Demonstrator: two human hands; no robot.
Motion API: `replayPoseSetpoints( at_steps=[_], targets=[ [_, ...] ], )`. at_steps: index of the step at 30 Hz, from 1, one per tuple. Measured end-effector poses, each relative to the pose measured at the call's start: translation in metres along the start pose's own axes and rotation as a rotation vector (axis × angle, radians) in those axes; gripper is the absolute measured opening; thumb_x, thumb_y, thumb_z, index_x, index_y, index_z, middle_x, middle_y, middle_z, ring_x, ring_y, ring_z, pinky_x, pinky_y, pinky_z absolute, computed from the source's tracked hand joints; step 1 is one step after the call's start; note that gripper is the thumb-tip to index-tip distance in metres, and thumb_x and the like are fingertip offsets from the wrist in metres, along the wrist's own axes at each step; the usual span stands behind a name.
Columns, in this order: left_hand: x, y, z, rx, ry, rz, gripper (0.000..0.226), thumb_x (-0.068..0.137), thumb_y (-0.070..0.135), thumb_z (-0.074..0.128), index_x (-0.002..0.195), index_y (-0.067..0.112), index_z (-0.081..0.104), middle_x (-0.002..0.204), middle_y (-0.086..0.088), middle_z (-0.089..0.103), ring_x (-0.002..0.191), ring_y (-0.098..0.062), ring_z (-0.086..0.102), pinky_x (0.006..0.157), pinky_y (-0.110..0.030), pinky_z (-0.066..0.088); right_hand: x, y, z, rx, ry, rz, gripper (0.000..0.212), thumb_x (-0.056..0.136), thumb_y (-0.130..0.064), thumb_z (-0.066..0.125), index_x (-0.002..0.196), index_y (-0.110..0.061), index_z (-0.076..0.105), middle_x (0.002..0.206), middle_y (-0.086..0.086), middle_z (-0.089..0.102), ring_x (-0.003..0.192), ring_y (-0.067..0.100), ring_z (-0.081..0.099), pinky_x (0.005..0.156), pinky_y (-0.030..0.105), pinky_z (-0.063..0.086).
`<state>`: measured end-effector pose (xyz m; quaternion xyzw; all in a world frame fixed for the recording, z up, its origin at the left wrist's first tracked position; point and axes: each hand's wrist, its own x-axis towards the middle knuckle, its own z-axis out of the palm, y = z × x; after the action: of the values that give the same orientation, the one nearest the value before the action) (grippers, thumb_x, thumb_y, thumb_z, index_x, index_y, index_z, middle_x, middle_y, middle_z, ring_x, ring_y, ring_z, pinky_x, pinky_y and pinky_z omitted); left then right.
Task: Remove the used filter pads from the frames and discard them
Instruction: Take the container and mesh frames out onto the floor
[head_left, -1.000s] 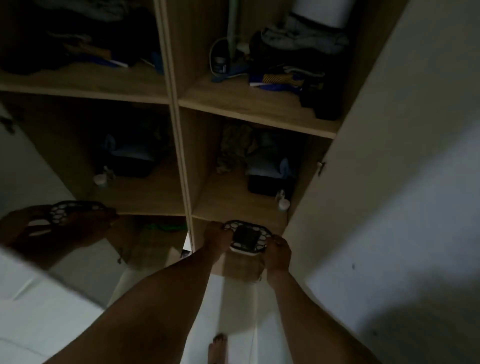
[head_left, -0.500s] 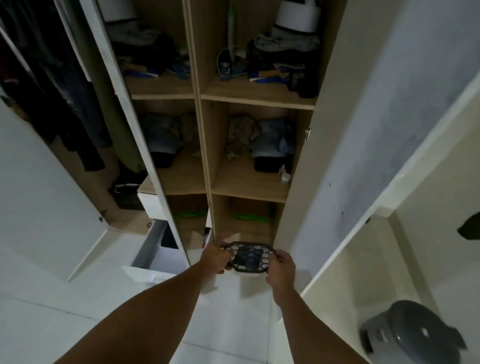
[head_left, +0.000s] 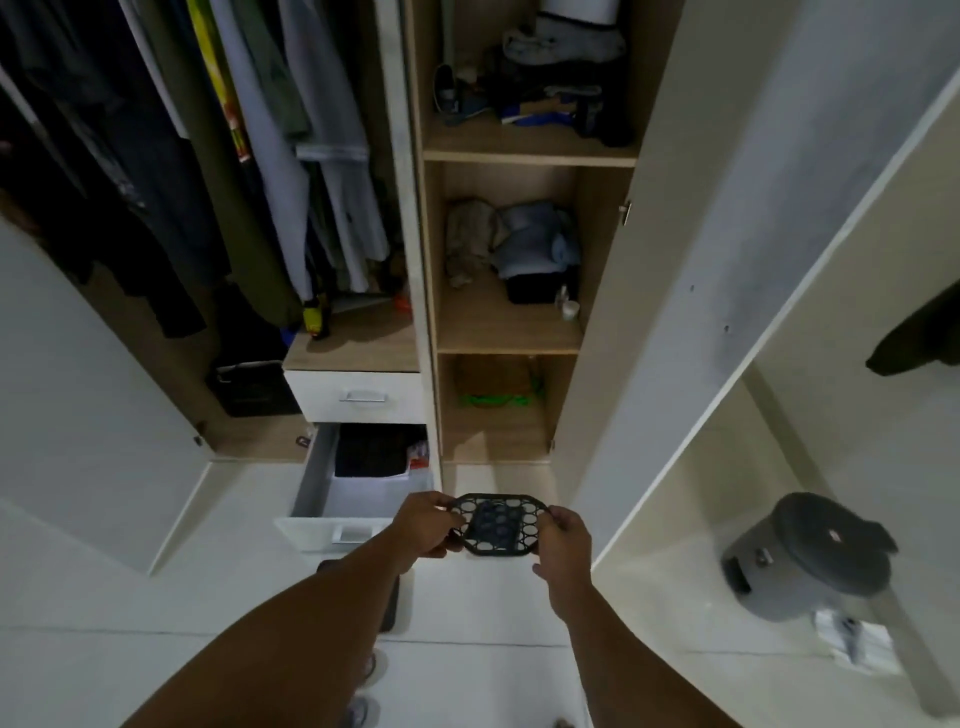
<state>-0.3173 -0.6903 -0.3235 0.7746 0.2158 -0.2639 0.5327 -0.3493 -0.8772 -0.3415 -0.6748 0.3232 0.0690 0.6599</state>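
I hold a black filter frame (head_left: 500, 525) with a honeycomb grid in front of me, above the white floor. A darker pad shows behind its middle cells. My left hand (head_left: 423, 525) grips the frame's left edge, fingers curled round it. My right hand (head_left: 563, 540) pinches the right edge. The frame lies almost flat, facing up at me.
An open wardrobe (head_left: 524, 343) stands ahead with shelves of folded clothes and hanging garments at left. A white drawer (head_left: 340, 501) is pulled out low down. A grey pedal bin (head_left: 802, 558) with its lid down stands on the floor at right, past the open door (head_left: 737, 249).
The view has pulled back and brightened, and the bin has come further into view. Both hands with the frame moved away from the wardrobe shelves.
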Motion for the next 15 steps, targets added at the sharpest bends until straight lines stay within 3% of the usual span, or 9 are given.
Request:
replayPoseSetpoints(
  at_steps=[3,6,9,12,15],
  targets=[
    [-0.01,-0.039,-0.04,0.011,-0.039,0.051,0.023,0.089,0.006,0.065,0.111,0.009,0.068,0.082,-0.014,0.075,0.066,-0.022,0.072,0.054,-0.028,0.05,-0.041,0.031,0.039,0.018,0.078,-0.015,0.01,0.088,-0.023,0.056,0.094,-0.03,0.06,0.103,0.002,0.069,0.094,0.024,0.065,0.088,0.047,0.056],
    [-0.037,-0.075,-0.082,0.021,-0.093,0.113,0.02,0.089,0.006,0.066,0.108,0.01,0.07,0.082,-0.011,0.075,0.065,-0.02,0.071,0.056,-0.028,0.051,-0.098,0.057,0.072,0.089,0.139,-0.011,0.013,0.091,-0.017,0.054,0.1,-0.024,0.059,0.1,0.003,0.067,0.087,0.021,0.063,0.075,0.039,0.056],
    [-0.061,-0.101,-0.114,0.024,-0.124,0.154,0.016,0.09,0.009,0.067,0.105,0.013,0.071,0.087,-0.012,0.075,0.069,-0.021,0.071,0.069,-0.036,0.06,-0.152,0.072,0.095,0.139,0.151,0.031,0.016,0.094,-0.014,0.053,0.108,-0.019,0.056,0.098,0.004,0.065,0.086,0.023,0.062,0.069,0.037,0.053],
    [-0.088,-0.124,-0.144,0.027,-0.162,0.151,0.015,0.09,0.008,0.068,0.104,0.014,0.071,0.091,-0.013,0.074,0.075,-0.025,0.072,0.087,-0.049,0.058,-0.206,0.087,0.115,0.174,0.186,0.042,0.016,0.092,-0.014,0.054,0.108,-0.018,0.057,0.096,0.007,0.066,0.082,0.024,0.061,0.067,0.037,0.051],
    [-0.102,-0.136,-0.155,0.088,-0.2,0.159,0.016,0.09,0.01,0.068,0.106,0.014,0.07,0.09,-0.011,0.075,0.078,-0.025,0.074,0.084,-0.044,0.058,-0.235,0.094,0.12,0.179,0.215,0.023,0.014,0.091,-0.014,0.054,0.104,-0.019,0.057,0.095,0.009,0.067,0.077,0.022,0.06,0.063,0.036,0.049]
  ],
)
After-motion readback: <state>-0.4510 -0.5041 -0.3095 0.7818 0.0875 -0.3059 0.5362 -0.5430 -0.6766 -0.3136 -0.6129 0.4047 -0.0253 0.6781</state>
